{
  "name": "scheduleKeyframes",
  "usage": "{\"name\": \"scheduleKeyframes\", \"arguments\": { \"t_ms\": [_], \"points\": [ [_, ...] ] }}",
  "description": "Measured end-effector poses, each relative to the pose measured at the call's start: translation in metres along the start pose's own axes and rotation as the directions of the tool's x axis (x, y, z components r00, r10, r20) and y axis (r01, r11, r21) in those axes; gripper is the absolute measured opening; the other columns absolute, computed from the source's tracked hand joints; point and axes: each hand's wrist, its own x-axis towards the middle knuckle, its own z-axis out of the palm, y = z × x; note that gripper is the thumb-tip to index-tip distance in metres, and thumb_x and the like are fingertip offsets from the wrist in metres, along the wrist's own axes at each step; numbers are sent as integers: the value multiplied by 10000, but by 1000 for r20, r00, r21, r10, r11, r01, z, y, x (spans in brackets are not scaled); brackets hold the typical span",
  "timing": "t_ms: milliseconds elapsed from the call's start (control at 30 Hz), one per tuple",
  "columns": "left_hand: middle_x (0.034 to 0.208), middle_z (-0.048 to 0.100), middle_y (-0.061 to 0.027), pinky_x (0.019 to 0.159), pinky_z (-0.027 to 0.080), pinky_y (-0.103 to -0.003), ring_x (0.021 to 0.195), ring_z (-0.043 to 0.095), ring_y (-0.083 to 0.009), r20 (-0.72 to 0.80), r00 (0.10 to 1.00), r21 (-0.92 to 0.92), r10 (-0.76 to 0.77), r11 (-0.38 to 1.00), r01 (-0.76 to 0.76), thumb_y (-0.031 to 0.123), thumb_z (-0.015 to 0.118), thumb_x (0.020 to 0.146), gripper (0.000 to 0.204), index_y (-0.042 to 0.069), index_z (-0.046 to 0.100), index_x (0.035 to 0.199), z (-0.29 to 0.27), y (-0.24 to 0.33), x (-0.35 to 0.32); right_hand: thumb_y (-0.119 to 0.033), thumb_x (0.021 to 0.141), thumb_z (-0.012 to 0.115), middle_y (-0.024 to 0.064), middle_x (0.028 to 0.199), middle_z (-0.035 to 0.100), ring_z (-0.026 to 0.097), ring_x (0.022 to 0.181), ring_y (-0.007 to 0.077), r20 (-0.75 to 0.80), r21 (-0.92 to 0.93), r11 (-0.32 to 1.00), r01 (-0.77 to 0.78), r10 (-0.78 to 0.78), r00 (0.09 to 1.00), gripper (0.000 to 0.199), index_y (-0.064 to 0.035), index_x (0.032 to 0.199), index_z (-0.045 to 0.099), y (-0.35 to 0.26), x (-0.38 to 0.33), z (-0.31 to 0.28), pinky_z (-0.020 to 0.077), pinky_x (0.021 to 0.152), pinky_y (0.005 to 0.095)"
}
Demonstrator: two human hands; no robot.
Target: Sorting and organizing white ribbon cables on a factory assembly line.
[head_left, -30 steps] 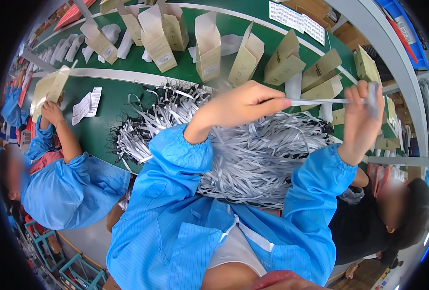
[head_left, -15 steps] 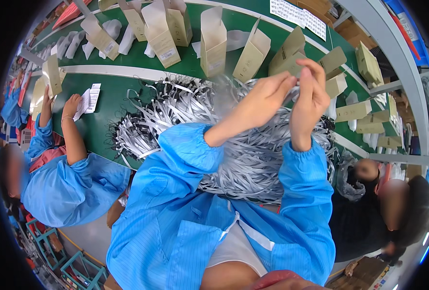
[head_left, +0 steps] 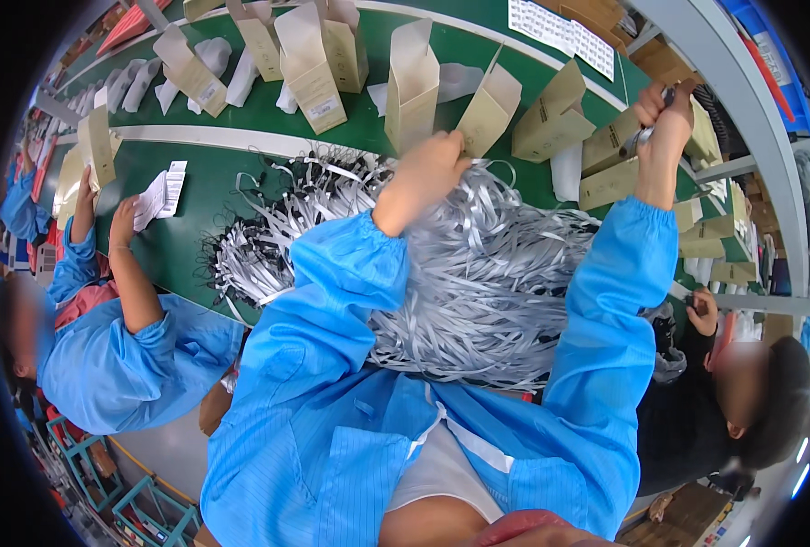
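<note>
A large heap of white straps with black cord ends lies in front of me on the green table. Over its far edge is my left hand, a little blurred, with its fingers bent down among the straps beside an open beige carton. What those fingers pinch is hidden. My right hand is raised at the far right, above some beige cartons. It is closed around a small dark and silvery thing, mostly covered by the fingers.
More open beige cartons and white wrapped pieces line the far strip. Printed sheets lie at the back. On the left a co-worker in blue reaches toward folded papers. Another person in black sits right, beneath a grey frame post.
My hands, close together before, have parted: the left went down left to the straps, the right up and right. Some right-hand cartons now stand differently. The person in black has raised a hand.
</note>
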Motion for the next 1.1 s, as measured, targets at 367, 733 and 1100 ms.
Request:
{"name": "scheduleKeyframes", "arguments": {
  "t_ms": [367,733,1100],
  "points": [
    [995,679,-138,744,527,-479,897,651,-383,363,910,335,-202,939,75,302,549,950,259,91,699,956,-10,24,-49,-229,1061,446,0,697,355,301,564,96,72,91,959,267,-274,959,242,-89,866,413,55,60,-4,246,485,259],
    [874,677,-187,701,526,-512,802,651,-425,-130,990,215,-55,973,82,280,586,951,281,35,704,880,2,11,-47,-80,961,525,114,1141,633,588,1021,217,257,-507,821,263,-147,955,252,26,1164,632,113,6,-67,450,892,264],
    [977,645,-229,664,510,-523,810,633,-457,-240,962,119,-129,980,161,113,628,905,149,6,592,1002,63,-25,3,-5,870,554,190,1125,679,633,1051,330,526,-847,236,476,249,813,304,6,1153,665,61,11,-82,475,943,360]
  ]
}}
